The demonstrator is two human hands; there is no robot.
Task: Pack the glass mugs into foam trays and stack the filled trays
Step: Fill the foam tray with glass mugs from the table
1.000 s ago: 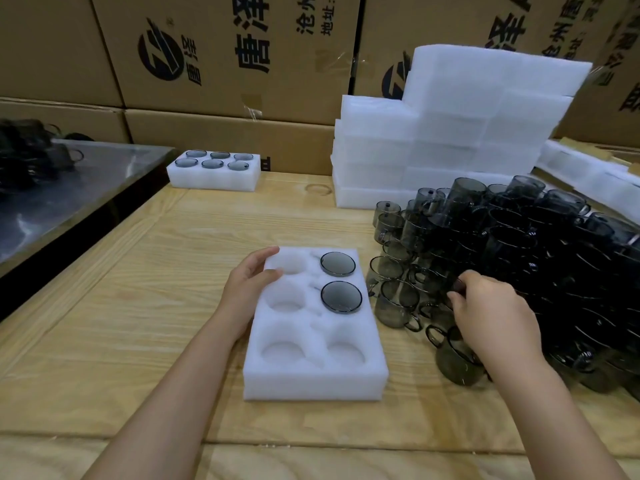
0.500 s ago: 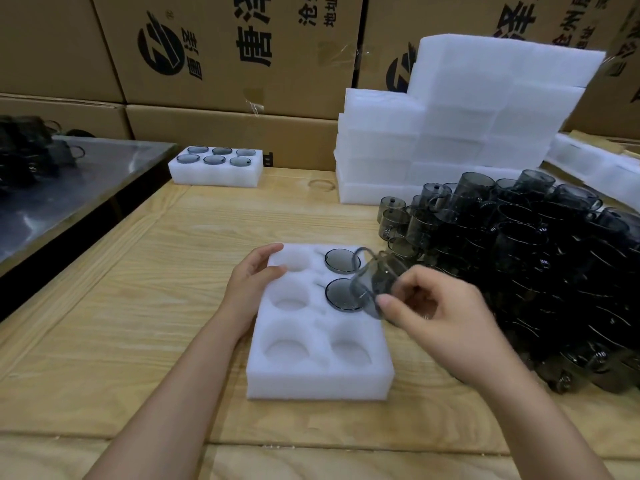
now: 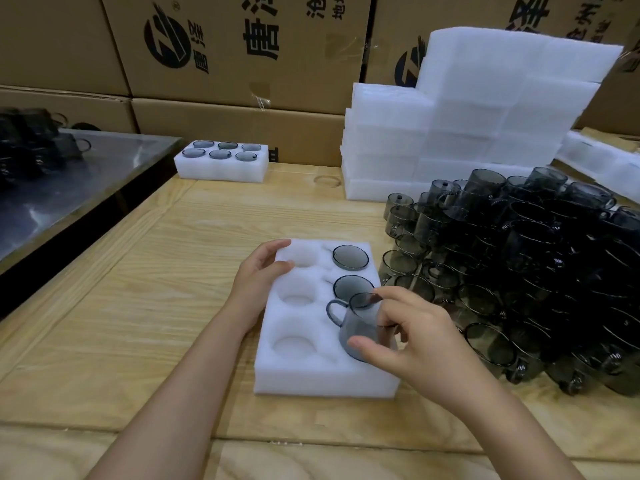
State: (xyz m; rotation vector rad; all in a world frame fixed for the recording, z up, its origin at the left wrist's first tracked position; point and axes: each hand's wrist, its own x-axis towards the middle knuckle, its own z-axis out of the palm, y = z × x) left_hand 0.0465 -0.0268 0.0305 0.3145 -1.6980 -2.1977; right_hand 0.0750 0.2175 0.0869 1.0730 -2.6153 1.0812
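Observation:
A white foam tray (image 3: pixel 308 375) with six round pockets lies on the wooden table in front of me. Two smoky glass mugs (image 3: pixel 350 257) sit upside down in its two far right pockets. My right hand (image 3: pixel 412 337) grips a third smoky mug (image 3: pixel 360 323), tilted, handle to the left, over the near right pocket. My left hand (image 3: pixel 258 282) rests on the tray's far left corner, fingers relaxed over the edge. A big heap of loose mugs (image 3: pixel 540 271) fills the table to the right.
A filled foam tray (image 3: pixel 221 169) stands at the table's far left. Stacks of empty foam trays (image 3: pixel 467 133) rise behind the mug heap, with cardboard boxes (image 3: pixel 242 50) along the back. A steel table (image 3: pixel 52 192) with more mugs is at left.
My right hand took a mug from the heap, carried it left and lowered it over the tray's near right pocket. My left hand stayed on the tray's corner.

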